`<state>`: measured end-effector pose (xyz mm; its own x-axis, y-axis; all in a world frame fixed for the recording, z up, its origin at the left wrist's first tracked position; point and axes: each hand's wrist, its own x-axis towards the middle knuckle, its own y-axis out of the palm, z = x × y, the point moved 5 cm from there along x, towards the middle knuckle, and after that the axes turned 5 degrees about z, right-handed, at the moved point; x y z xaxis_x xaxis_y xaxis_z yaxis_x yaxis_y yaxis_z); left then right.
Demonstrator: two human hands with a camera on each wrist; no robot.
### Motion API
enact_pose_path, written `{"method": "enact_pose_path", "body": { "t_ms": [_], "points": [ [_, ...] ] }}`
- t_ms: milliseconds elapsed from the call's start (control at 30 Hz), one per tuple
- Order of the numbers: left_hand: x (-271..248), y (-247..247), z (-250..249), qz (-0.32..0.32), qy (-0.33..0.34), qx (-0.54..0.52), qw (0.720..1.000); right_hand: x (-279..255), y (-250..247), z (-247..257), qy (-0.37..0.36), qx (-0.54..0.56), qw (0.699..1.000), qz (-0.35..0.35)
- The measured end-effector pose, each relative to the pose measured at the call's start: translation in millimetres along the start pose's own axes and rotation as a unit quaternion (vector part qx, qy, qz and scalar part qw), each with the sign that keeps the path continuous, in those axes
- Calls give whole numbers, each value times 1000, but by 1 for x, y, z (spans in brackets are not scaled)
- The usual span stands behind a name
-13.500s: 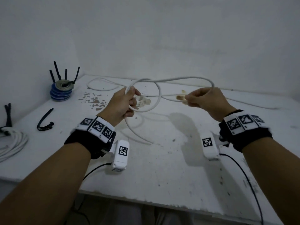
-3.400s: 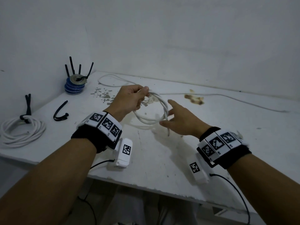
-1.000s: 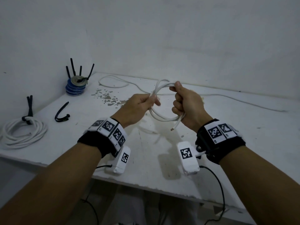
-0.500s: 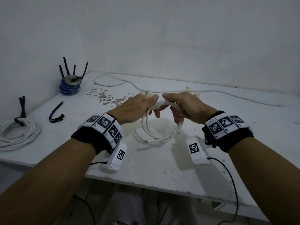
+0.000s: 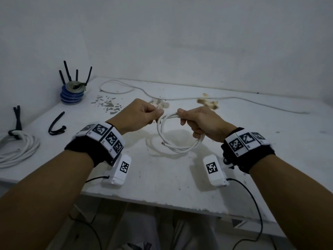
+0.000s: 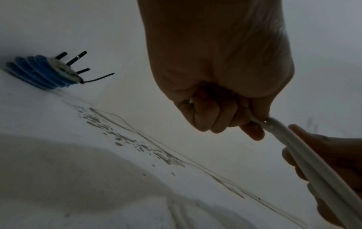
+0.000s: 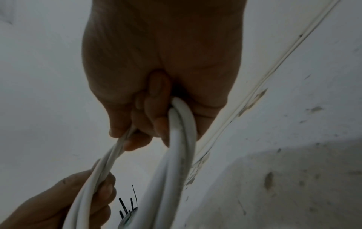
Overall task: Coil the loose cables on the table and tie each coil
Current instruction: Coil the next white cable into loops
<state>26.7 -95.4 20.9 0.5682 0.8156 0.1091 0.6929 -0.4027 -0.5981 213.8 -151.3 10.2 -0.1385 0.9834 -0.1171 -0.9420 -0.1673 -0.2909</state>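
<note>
Above table (image 5: 162, 177) | hands grip coil (image 5: 177, 148) | right-wrist view: doubled strands

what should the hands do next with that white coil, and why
Probably keep the right hand gripping the white coil and send the left hand to the loose black tie lying at the table's left. The coil looks fully gathered, its cut end hanging free, and no tie is on it yet, unlike the tied coil beside it.
</note>
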Motion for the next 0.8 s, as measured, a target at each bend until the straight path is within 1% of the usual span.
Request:
{"method": "enact_pose_path", "body": {
  "t_ms": [100, 133, 167, 233, 300, 333, 367, 433, 467, 500, 533, 600, 633, 733, 800],
  "points": [
    [1, -7, -4, -27, -2, 8, 1000, 4, 2, 1, -1, 39, 999, -23],
    [2, -9, -4, -30, -14, -8, 999, 5, 2, 2, 0, 65, 997, -33],
    [2, -9, -4, -20, -28, -41, 999, 7, 3, 2, -2, 89, 995, -45],
    [0, -3, -4, 32, -57, -113, 991, 10, 3, 2, -17, 123, 990, -72],
    [-3, 7, -7, 98, -83, -134, 983, 11, 2, 2, -37, 153, 983, -98],
    [-5, 12, -10, 120, -85, -150, 978, 11, 2, 2, -47, 176, 978, -103],
    [-6, 15, -12, 123, -79, -183, 972, 11, 2, 1, -54, 209, 971, -103],
    [-4, 11, -12, 75, -58, -264, 960, 10, 4, -2, -51, 303, 948, -88],
    [-4, 8, -10, 50, -51, -303, 950, 8, 4, -4, -46, 344, 934, -79],
    [-3, 7, -7, 40, -51, -346, 936, 7, 3, -6, -43, 366, 927, -74],
    [-4, 8, -5, 48, -57, -395, 916, 6, 2, -8, -40, 366, 926, -78],
    [-7, 12, -4, 87, -67, -471, 875, 5, 0, -13, -36, 350, 931, -99],
    [-9, 13, -4, 95, -65, -479, 870, 5, 0, -15, -36, 353, 928, -110],
    [-10, 14, -6, 82, -34, -438, 895, 5, 2, -15, -50, 396, 908, -130],
    [-10, 14, -5, 64, -29, -427, 901, 6, 5, -13, -56, 421, 896, -132]
  ]
}}
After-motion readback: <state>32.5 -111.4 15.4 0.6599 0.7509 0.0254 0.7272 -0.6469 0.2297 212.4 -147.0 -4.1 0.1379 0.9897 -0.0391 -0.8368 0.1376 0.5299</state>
